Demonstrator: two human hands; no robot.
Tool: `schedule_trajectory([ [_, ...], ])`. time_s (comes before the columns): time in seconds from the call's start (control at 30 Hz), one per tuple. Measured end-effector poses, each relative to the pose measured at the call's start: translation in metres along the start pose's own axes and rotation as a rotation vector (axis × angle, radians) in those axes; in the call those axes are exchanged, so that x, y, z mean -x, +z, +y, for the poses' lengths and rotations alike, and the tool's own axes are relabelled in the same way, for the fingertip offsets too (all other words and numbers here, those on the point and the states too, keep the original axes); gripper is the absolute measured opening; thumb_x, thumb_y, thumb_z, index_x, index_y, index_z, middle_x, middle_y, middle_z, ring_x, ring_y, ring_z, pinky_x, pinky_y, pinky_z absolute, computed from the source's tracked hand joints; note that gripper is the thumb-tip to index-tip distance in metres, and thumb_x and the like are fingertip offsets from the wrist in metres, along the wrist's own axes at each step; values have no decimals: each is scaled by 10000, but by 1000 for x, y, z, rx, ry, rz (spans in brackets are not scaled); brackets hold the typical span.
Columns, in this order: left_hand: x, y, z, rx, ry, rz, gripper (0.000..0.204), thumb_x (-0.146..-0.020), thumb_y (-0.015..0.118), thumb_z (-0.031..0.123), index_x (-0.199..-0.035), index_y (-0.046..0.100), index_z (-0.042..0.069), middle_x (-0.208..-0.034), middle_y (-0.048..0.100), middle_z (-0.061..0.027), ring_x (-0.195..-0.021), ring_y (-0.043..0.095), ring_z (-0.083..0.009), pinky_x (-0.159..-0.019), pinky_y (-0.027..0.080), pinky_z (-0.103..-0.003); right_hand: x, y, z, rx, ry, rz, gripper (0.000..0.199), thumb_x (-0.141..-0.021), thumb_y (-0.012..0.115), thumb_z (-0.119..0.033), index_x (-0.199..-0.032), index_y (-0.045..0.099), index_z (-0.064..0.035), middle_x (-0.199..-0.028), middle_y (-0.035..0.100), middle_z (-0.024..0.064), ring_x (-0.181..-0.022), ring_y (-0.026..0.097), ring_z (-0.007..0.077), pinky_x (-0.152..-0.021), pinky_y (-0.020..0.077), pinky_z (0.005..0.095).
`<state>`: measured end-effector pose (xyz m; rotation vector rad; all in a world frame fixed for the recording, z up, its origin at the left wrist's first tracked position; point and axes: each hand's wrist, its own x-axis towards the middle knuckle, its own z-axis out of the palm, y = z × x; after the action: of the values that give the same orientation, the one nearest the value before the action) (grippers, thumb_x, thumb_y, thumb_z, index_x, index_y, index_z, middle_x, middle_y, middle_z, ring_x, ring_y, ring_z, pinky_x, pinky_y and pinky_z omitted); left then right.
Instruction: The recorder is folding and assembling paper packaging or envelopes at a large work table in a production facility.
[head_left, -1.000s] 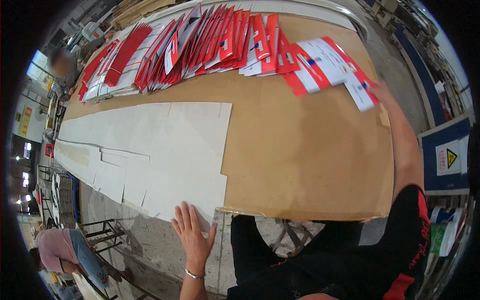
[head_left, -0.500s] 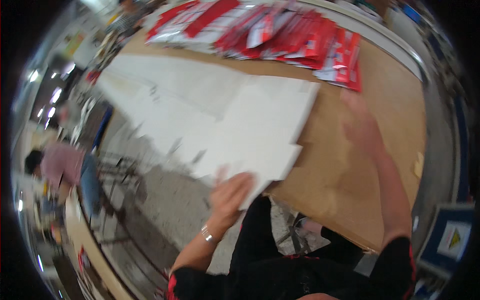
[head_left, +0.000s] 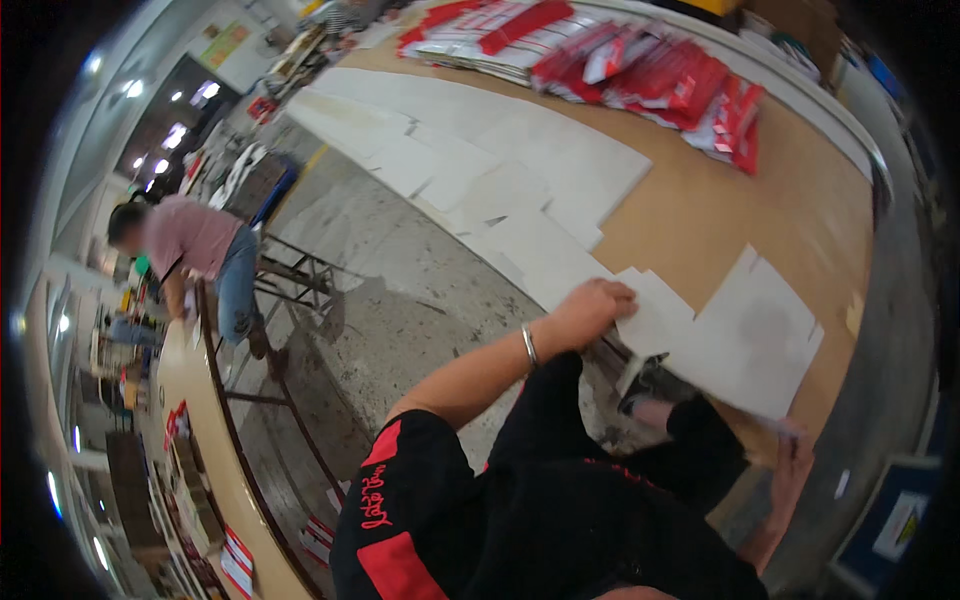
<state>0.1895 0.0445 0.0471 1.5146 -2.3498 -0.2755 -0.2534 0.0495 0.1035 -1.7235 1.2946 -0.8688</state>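
A white cut-out cardboard sheet (head_left: pixel 745 335) with notched edges lies over the near edge of the brown table. My left hand (head_left: pixel 592 310) has its fingers curled over this sheet's left part, a metal bangle on the wrist. At the sheet's near right corner is my right hand (head_left: pixel 790 455), its thumb and fingers around the edge and somewhat blurred. Farther left, more white cardboard sheets (head_left: pixel 570 150) lie overlapping along the table, partly covering one another.
Red and white flat packages (head_left: pixel 670 75) lie piled along the far side of the brown table (head_left: pixel 690 210). At left a person in a pink shirt (head_left: pixel 195 235) leans at another long table (head_left: pixel 185 375). A blue board (head_left: pixel 900 525) stands at lower right.
My view has turned. My right hand has come from beside the red packages to the near right corner. A notched white sheet now lies farther right, between my hands.
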Motion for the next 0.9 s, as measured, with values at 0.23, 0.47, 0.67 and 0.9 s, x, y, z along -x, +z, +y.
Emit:
schedule_trajectory([
  [0.23, -38, 37, 19, 472, -270, 197, 193, -740, 719, 145, -919, 719, 73, -1064, 665, -95, -1001, 610, -280, -832, 495, -353, 35, 4, 34, 557, -187, 279, 403, -675, 577, 106, -1034, 632, -68, -1085, 577, 101, -1110, 510, 306, -1027, 347, 401],
  [0.47, -50, 65, 78, 455, 216, 116, 246, -830, 654, 173, -1045, 666, 55, -1269, 581, -91, -1246, 490, -290, -1095, 303, -485, 37, 20, 32, 475, 53, 489, 329, -804, 719, -238, -1079, 614, -92, -935, 626, 86, -846, 610, 230, -894, 416, 384],
  [0.67, -77, 85, 113, 406, 21, 229, 292, -837, 652, 209, -1036, 644, -5, -1212, 600, -135, -1252, 461, -359, -1094, 226, -570, 8, 25, 39, 474, 406, 446, 545, -785, 755, -304, -1229, 546, -67, -915, 638, 92, -779, 620, 232, -767, 490, 366],
  [0.9, -86, 89, 131, -221, 91, 50, 569, -876, 599, 289, -1378, 432, 82, -1505, 323, -94, -1403, 253, -322, -1063, 119, -689, 44, 60, 49, 231, 85, 996, 691, -810, 750, -233, -1367, 391, -38, -1051, 600, 48, -986, 573, 163, -883, 467, 353],
])
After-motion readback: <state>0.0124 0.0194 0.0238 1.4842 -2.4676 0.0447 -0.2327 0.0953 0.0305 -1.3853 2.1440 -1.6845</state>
